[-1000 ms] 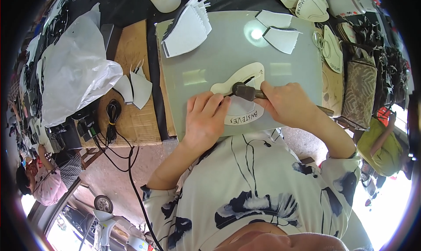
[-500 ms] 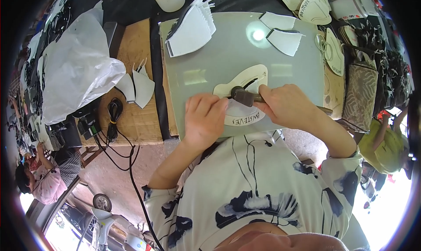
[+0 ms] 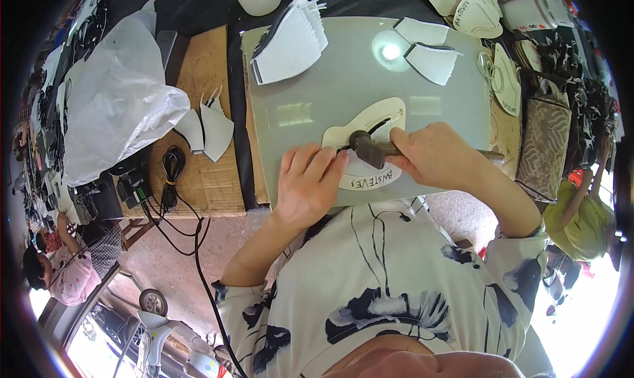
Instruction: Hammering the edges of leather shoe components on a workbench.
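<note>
My right hand is closed around the handle of a hammer. The hammer's dark head rests on or just above a cream template with handwriting along its near edge. On the template lies a white piece with a black edge strip, partly covered by the hammer. My left hand is at the template's left edge, thumb and fingers drawn together by the dark strip; what they pinch is hidden. Under all this is a grey-green board.
White black-edged pieces lie stacked at the board's far left and in a pair at far right. More templates and a patterned pouch sit right. A plastic bag and coiled cable lie left. Other people are at both sides.
The hammer head has tilted slightly and turned over the template. My left fingers have shifted a little, staying by the template's left edge. The rest looks the same.
</note>
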The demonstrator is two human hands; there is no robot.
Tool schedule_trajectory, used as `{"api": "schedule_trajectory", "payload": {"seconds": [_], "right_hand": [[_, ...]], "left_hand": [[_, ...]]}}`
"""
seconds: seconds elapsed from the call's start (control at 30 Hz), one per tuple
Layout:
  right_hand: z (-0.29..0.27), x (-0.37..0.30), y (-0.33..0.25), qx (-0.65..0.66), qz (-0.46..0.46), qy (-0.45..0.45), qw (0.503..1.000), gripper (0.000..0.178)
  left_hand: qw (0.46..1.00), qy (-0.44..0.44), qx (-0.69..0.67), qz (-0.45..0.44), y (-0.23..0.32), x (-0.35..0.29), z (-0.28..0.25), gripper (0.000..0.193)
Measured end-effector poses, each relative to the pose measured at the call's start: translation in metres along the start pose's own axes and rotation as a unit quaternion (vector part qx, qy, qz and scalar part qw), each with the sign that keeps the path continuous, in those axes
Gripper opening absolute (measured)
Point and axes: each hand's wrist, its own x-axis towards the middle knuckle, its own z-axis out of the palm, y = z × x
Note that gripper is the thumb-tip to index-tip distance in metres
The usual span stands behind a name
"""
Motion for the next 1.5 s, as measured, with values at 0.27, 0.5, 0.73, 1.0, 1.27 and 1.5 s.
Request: {"api": "schedule_trajectory", "payload": {"seconds": [0.27,0.5,0.73,1.0,1.27,1.5], "right_hand": [[-0.013,0.009,0.010,0.002,-0.042,-0.035,0.999,0.033],[-0.012,0.014,0.008,-0.003,-0.059,-0.032,0.998,0.035],[-0.005,0.012,-0.011,-0.006,-0.002,-0.033,0.999,0.034],[0.008,0.011,-0.021,0.028,0.022,0.016,0.999,0.032],[0.017,0.005,-0.021,0.024,0.032,0.047,0.998,0.034],[0.010,0.009,-0.037,0.018,0.042,0.054,0.998,0.034]], "left_hand": [[0.991,-0.003,-0.101,-0.087,-0.007,0.000,0.000,0.027],[0.980,-0.001,-0.157,-0.121,-0.009,0.002,-0.001,0.028],[0.973,0.023,-0.177,-0.146,-0.009,0.002,0.001,0.024],[0.965,0.014,-0.206,-0.162,-0.007,0.004,-0.001,0.033],[0.965,0.028,-0.200,-0.168,-0.004,0.004,0.000,0.033],[0.963,0.029,-0.198,-0.181,-0.005,-0.002,-0.004,0.034]]}}
